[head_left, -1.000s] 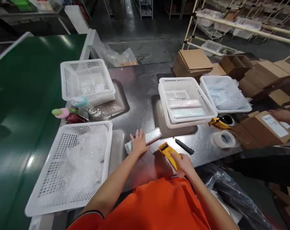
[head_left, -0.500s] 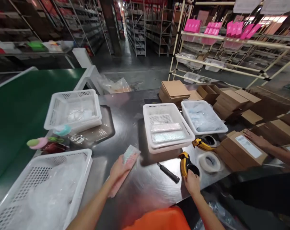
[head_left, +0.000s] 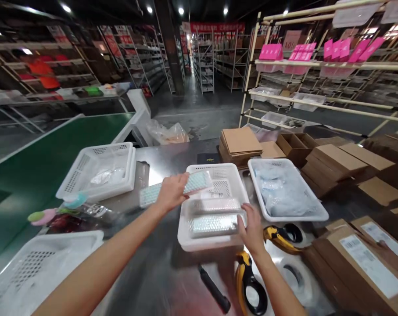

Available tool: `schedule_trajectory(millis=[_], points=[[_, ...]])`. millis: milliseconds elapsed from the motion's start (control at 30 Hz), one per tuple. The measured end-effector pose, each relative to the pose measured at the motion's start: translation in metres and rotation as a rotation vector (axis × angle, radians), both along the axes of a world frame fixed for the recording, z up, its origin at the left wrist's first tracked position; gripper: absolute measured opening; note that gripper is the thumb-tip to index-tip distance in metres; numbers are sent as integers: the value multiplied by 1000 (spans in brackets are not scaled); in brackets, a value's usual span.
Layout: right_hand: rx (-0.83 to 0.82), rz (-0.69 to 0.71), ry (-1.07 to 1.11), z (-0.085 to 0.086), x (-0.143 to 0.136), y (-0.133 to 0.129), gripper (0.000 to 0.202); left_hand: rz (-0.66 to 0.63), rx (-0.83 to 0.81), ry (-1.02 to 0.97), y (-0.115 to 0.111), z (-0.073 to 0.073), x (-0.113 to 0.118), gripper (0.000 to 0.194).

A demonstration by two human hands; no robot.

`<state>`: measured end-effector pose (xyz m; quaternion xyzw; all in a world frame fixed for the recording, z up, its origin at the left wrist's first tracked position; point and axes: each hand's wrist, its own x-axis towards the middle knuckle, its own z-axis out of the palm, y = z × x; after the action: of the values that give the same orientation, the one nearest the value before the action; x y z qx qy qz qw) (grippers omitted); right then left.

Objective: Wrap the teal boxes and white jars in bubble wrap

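Note:
My left hand (head_left: pixel 173 192) is closed round a flat, bubble-wrapped package (head_left: pixel 199 182), pale green and pink. It holds this over the left rim of a white plastic basket (head_left: pixel 182 237). Inside the basket lie two more bubble-wrapped packages, a pinkish one (head_left: pixel 215 205) behind a silvery one (head_left: pixel 213 225). At the basket's right rim is my right hand (head_left: pixel 252 228), its thumb and fingers apart by the ends of those packages. A black-and-yellow tape dispenser (head_left: pixel 240 281) and a black box cutter (head_left: pixel 213 289) lie on the metal table in front.
A basket of clear-bagged items (head_left: pixel 284 193) stands right. Beyond it are cardboard boxes (head_left: pixel 337 162); labelled cartons (head_left: pixel 366 259) lie front right, another person's hand (head_left: pixel 386 250) on them. White baskets (head_left: pixel 96 171) stand left beside a green conveyor belt (head_left: pixel 83 136).
My left hand has carried the package forward and up to the basket. My right hand has let go of the tape dispenser and moved to the basket's right rim. The view has tilted up.

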<state>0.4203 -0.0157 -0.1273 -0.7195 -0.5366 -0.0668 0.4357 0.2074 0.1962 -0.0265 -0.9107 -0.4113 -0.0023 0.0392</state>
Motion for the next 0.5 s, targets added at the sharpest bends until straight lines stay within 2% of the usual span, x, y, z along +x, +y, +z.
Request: schedule_trajectory(millis=[67,133,267,367,500], points=[[-11,33,-14,-12,-2,4,26,-81,-42,26,10,-16,46,77],[-31,71,-36,-25,-5,1,23,-146,-68,52,21,-38,87,79],[-69,122,-32,-42,-10,-11,21,-198,-83,90,44,-87,150,79],[-101,137,-47,-47,-11,-13,21,-198,-106,109,59,-119,175,81],[-133,178,-111,-51,-14,-8,19,-202,-157,128,68,-151,179,80]])
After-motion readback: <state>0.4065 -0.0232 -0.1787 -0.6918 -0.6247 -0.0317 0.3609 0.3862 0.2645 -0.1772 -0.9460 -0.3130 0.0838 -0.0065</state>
